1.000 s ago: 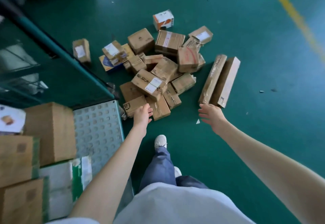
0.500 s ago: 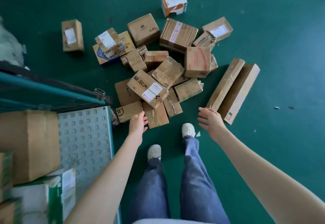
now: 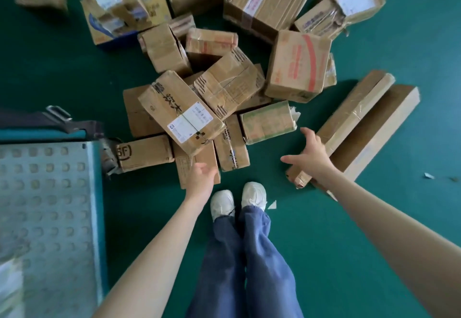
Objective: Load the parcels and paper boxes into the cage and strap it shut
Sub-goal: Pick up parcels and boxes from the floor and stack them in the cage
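Stands in white shoes (image 3: 222, 203) and blue jeans (image 3: 249, 255) on green floor (image 3: 374, 218), toes at the near edge of a heap of cardboard parcels (image 3: 224, 88). Reaches down with left hand (image 3: 202, 178) over flat box (image 3: 184, 168) at the heap's front, fingers relaxed and slightly spread, gripping nothing; cannot tell whether fingertips touch the cardboard, too blurred. Reaches with right hand (image 3: 311, 158) over the near end of long box (image 3: 349, 120), fingers splayed wide, thumb out to the left, nothing grasped; looks like hovering, contact unclear. Shows second long box (image 3: 381, 128) lying parallel against the first, on its right. Shows labelled box (image 3: 182, 115) tilted on top of the flat box, SF-marked box (image 3: 144, 153) just left of it near the cage corner, green-printed box (image 3: 268, 121) ahead between the two hands, red-printed box (image 3: 298, 65) further back. Puts every visible parcel on the floor, outside the cage (image 3: 47, 205), of which only a perforated metal floor plate and a teal rail show at left. Shows dark strap with metal buckle (image 3: 58, 113) lying along that rail, loose. Shows paper scrap (image 3: 272, 205) just beside the right shoe.
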